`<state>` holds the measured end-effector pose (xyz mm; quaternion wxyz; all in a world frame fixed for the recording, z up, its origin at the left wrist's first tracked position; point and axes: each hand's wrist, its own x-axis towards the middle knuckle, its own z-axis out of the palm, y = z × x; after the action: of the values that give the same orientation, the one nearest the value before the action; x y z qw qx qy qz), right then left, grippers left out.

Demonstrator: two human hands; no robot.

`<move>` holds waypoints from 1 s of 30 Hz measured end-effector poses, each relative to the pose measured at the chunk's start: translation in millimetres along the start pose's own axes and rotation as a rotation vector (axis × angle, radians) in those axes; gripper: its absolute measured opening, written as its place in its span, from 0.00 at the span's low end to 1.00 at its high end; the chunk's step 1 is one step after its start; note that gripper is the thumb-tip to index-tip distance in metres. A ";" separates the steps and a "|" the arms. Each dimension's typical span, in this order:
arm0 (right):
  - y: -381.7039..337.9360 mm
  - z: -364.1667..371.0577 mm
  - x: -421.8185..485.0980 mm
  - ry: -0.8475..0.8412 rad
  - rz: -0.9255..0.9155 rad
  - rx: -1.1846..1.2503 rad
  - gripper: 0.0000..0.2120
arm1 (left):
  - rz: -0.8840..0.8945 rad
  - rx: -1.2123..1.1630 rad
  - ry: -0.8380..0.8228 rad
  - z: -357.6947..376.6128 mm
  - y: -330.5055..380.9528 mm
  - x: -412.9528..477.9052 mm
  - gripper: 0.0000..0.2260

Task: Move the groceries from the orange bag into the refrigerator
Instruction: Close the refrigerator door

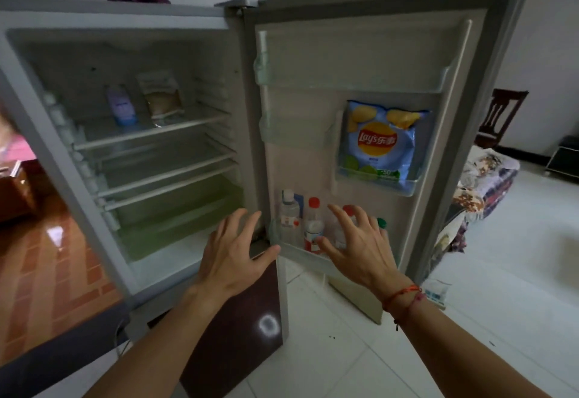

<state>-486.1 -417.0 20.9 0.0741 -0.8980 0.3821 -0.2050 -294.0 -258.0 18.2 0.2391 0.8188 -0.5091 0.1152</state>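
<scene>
Behind the right hand, bottles stand.

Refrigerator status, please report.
Left hand, right hand open, empty. Refrigerator open, Lay's chip bag in door bin. Orange bag not in view.

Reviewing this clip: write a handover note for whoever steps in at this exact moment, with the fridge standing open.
Left hand: open, empty, in front of the refrigerator.
Right hand: open, empty, in front of the bottles in the bottom door bin.
Done: chips bag is in the middle door bin; purple pack and brown pouch are on the top shelf.
Left: the orange bag is out of view, so check it for remaining groceries.
</scene>
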 end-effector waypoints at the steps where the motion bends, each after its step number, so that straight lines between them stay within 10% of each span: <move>1: 3.0 -5.4 -0.9 0.008 0.011 -0.002 0.35 | 0.018 -0.002 0.001 0.1 5.5 2.9 0.38; 20: 131.8 -74.4 -16.7 0.165 0.365 0.150 0.40 | 0.608 -0.039 0.078 29.2 185.0 97.8 0.34; 30: 193.9 -92.0 14.9 0.194 0.467 0.291 0.41 | 1.011 0.312 0.135 50.2 293.4 167.1 0.30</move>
<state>-643.1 -560.7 52.6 0.2105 -0.7419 0.5504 -0.3200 -481.4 -521.4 127.7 0.0612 0.4877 -0.8005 0.3429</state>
